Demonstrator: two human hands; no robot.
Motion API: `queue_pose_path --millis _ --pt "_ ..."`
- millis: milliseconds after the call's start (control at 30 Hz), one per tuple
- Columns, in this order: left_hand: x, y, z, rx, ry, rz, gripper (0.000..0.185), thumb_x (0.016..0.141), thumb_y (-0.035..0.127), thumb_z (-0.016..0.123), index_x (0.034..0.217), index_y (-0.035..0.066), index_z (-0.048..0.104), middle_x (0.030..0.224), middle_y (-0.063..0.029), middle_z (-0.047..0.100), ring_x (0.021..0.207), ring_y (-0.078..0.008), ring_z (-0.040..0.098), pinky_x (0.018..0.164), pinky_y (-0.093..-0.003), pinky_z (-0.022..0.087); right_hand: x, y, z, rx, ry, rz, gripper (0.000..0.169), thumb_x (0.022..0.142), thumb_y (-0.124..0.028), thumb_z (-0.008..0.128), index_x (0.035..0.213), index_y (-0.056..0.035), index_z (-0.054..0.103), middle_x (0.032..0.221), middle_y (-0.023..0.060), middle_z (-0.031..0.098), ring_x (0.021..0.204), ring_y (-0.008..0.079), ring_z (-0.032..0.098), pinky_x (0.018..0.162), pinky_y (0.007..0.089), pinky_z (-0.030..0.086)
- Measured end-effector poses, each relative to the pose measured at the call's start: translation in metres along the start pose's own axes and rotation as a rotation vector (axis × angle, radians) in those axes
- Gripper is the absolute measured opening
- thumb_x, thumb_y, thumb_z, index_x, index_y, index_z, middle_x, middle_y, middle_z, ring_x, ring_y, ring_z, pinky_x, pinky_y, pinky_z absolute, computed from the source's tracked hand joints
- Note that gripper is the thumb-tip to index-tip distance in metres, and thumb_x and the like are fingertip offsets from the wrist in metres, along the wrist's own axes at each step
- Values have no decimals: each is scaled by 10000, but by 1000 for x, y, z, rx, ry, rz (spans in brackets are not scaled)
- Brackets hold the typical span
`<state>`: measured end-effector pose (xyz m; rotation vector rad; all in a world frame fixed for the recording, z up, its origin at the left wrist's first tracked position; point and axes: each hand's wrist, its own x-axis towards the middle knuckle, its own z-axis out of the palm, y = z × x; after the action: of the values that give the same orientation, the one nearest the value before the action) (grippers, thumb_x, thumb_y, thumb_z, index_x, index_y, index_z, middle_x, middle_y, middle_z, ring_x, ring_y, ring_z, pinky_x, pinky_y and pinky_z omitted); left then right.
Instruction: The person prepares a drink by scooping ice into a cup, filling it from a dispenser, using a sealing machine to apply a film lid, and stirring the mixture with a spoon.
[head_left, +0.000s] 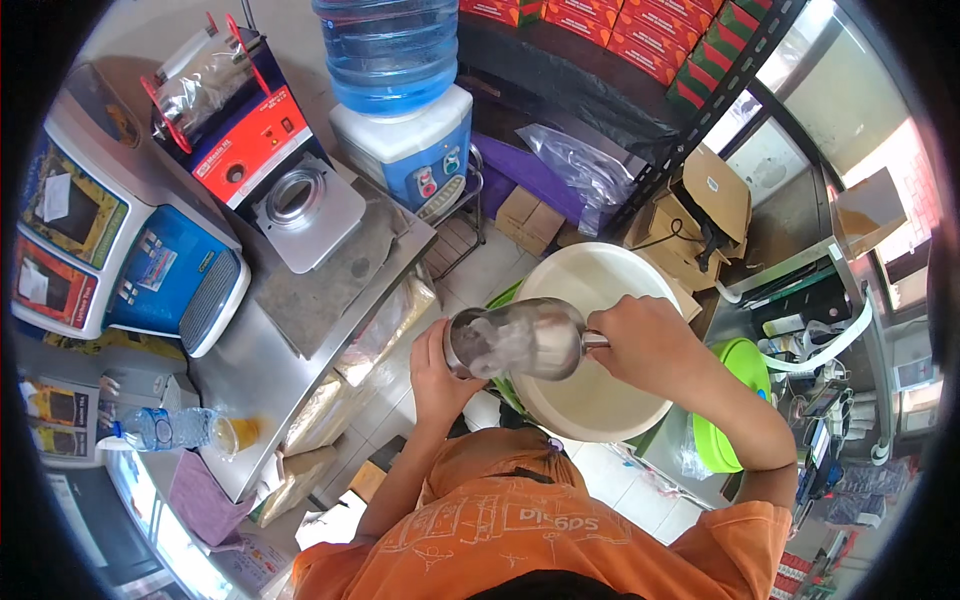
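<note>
My right hand (637, 345) grips the handle of a shiny stainless steel scoop (555, 337), tilted over a large cream-white tub (622, 412). Whitish, translucent pieces that look like ice (495, 346) lie at the scoop's mouth, partly blurred. My left hand (435, 379) is wrapped around what looks like a metal cup (459, 341), whose opening meets the scoop's mouth. Where cup and scoop divide is hard to tell. The part of the cup behind my fingers is hidden. Both hands are at the tub's left side.
On the steel counter (300, 375) at left stand a cup-sealing machine (262, 150), a drink dispenser (165, 277), a water bottle (165, 429) and a cup of amber drink (236, 435). A water dispenser (405, 150) stands behind. A lime-green lid (724, 405) is right of the tub, near cardboard boxes (709, 195).
</note>
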<state>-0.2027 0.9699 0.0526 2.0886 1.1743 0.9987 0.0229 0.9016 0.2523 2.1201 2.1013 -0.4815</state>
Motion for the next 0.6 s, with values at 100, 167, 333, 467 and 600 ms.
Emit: queue_pose_path --millis 100,167,333,467,600 --pt "-2 -3 1 -51 31 -65 904 485 118 871 1283 28 458 1213 -165 529 1113 -357 517 950 -415 443 -11 -14 -20 -109 -15 79 162 782 -186 680 859 -45 698 741 197 656 744 358 662 704 441 518" --pt "-4 -5 2 -74 48 -103 901 503 126 875 1289 25 447 1205 -172 530 1115 -357 519 947 -414 446 -22 -16 -32 -54 63 80 164 777 -188 684 872 -55 696 723 183 652 714 359 657 682 441 515" --pt "-7 -11 1 -176 97 -100 920 531 182 910 1294 14 425 1219 -172 540 1118 -311 556 939 -388 468 -48 -8 -47 -19 166 161 204 739 -228 736 872 -81 692 672 166 631 670 361 633 629 442 497" --pt "-12 -18 -5 -240 169 -106 938 538 229 932 1288 7 413 1228 -163 557 1104 -266 587 928 -370 484 -52 15 -35 -30 142 228 197 715 -215 738 855 -83 693 680 173 633 670 362 632 632 445 497" --pt "-14 -24 3 -231 165 -124 965 518 249 944 1280 2 406 1180 -153 571 1066 -253 601 921 -366 484 -31 72 47 -191 -53 195 209 747 -215 692 890 -63 712 804 163 679 768 321 673 673 414 526"
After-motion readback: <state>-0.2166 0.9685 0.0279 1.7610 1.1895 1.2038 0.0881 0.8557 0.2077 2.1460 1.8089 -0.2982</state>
